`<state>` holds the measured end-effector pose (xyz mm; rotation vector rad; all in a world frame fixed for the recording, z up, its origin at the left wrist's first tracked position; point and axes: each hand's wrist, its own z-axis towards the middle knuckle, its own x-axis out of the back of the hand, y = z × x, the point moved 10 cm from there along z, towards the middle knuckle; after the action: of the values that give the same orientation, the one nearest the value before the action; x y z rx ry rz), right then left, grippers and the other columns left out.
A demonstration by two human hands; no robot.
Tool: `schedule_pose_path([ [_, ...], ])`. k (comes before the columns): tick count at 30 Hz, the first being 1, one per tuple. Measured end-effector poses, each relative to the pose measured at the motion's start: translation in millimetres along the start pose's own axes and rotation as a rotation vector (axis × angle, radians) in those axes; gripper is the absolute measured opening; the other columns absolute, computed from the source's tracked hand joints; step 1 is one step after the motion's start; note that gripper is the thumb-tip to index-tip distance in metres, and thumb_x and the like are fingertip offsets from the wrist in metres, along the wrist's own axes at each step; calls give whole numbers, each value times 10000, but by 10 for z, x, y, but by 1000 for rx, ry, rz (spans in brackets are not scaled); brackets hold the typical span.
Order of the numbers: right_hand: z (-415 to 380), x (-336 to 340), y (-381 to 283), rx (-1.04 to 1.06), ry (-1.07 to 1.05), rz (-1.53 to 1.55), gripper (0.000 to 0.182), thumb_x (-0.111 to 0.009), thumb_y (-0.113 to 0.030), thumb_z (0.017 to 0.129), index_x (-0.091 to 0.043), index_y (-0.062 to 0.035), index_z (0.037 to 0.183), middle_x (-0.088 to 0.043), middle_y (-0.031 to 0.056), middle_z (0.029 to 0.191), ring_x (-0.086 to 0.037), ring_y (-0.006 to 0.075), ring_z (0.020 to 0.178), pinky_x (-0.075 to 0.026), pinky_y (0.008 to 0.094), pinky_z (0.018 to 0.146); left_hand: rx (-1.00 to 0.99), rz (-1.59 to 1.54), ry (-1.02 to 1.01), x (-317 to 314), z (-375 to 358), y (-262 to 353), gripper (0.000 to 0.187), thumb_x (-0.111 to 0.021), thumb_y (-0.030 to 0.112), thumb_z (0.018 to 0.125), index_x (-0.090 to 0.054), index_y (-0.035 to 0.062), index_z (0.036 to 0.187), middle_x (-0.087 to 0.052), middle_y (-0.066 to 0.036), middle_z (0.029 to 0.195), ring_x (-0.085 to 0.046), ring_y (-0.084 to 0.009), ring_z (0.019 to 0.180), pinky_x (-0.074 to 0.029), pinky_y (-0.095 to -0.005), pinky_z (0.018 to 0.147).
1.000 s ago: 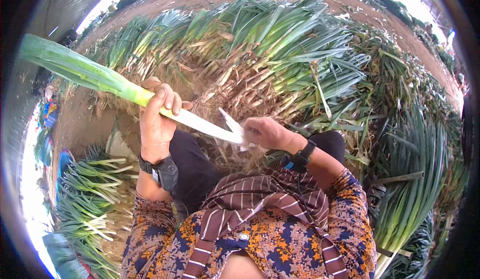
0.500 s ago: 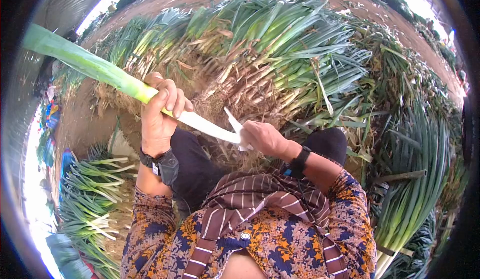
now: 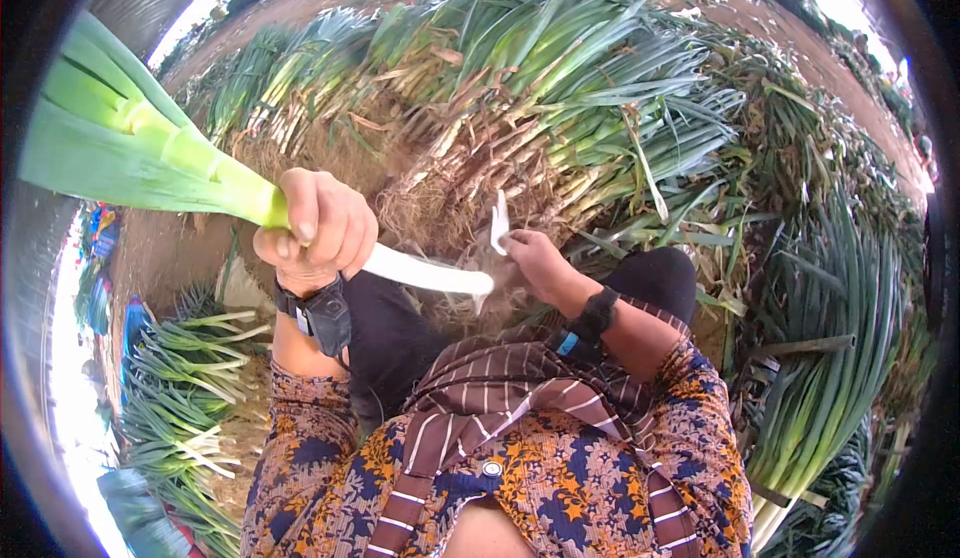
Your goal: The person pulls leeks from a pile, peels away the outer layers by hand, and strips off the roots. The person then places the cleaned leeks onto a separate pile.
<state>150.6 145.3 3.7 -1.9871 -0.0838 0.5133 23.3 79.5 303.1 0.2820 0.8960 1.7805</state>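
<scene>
My left hand (image 3: 325, 223) is wrapped round a leek (image 3: 400, 266), just where its pale shank turns green. The leaves fan out toward the upper left, and the white root end points right, over my lap. To the right of that end, my right hand (image 3: 540, 263) is closed, its fingertips pinching a thin white strip (image 3: 499, 223) that stands upward. This hand is apart from the leek. Whether the strip is peel or a small blade I cannot tell.
A wide heap of unpeeled leeks (image 3: 560, 78) with brown roots lies in front of me. Cleaned leeks (image 3: 190, 398) are piled at the left. At the right stands a bundle of long leeks (image 3: 820, 358), beside loose leaf scraps (image 3: 800, 158).
My right hand has come away from the leek's root end, up and to the right, with the white strip. My left hand has turned the leek, bringing its leaves closer to the camera.
</scene>
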Motion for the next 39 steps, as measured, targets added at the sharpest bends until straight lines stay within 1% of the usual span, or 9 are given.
schedule_pose_path([
  [2,13,99,-14,-39,24,14,202,-544,-154,906,-578,28,989,-614,67,771,-554,157,632,-442,288,584,43,-96,-146,-131,54,-2,173,-650,145,798,-551,57,909,-523,-31,492,-495,-134,375,-455,-264,391],
  [4,-182,24,-511,493,18,-700,332,-581,-117,860,-506,18,1155,-581,94,848,-593,214,750,-501,324,655,67,-127,-243,-163,74,4,200,-655,129,800,-548,28,935,-541,-47,520,-519,-161,406,-482,-292,437],
  [7,-911,-605,-1143,1230,-201,-877,548,-626,-82,797,-416,9,1294,-556,167,1080,-574,272,968,-481,368,826,129,-146,-331,-209,106,-34,198,-655,123,803,-544,22,934,-556,-54,550,-535,-165,435,-494,-307,469],
  [8,-773,-684,-814,795,-546,-752,682,-648,-74,771,-331,-10,1372,-460,197,1275,-534,284,1074,-456,366,890,144,-160,-352,-215,108,-50,198,-658,122,803,-544,22,932,-562,-60,561,-542,-168,448,-497,-309,477],
  [10,-907,-908,-749,887,-602,-828,643,-669,-99,763,-393,-24,1339,-534,182,1197,-568,289,1018,-467,359,855,160,-186,-400,-254,131,-84,220,-666,137,807,-541,27,949,-564,-59,591,-548,-163,468,-492,-304,480],
  [12,-760,-936,-544,670,-642,-810,589,-689,-117,750,-457,-30,1284,-577,169,1099,-586,293,975,-474,358,826,158,-205,-453,-338,192,-84,261,-677,170,816,-533,36,989,-555,-42,629,-545,-148,482,-476,-288,471],
  [16,-678,-881,-542,729,-408,-851,419,-717,-171,721,-570,-5,1077,-618,159,946,-597,328,915,-476,388,767,-181,387,501,209,76,316,365,-659,278,851,-490,83,1108,-418,22,656,-415,-81,420,-364,-259,423],
  [18,-684,-847,-487,765,-345,-907,374,-727,-195,723,-579,-11,1012,-615,156,957,-597,330,912,-472,397,766,-176,566,727,324,-89,400,341,-649,307,851,-529,75,1071,-456,-1,666,-433,-93,424,-376,-258,444],
  [39,-732,-806,-325,871,-446,-874,153,-525,-53,853,-596,-12,982,-632,163,848,-630,321,794,-504,369,692,-124,365,648,635,-264,186,298,-575,304,902,-510,77,1083,-407,30,586,-371,-69,382,-341,-240,394],
])
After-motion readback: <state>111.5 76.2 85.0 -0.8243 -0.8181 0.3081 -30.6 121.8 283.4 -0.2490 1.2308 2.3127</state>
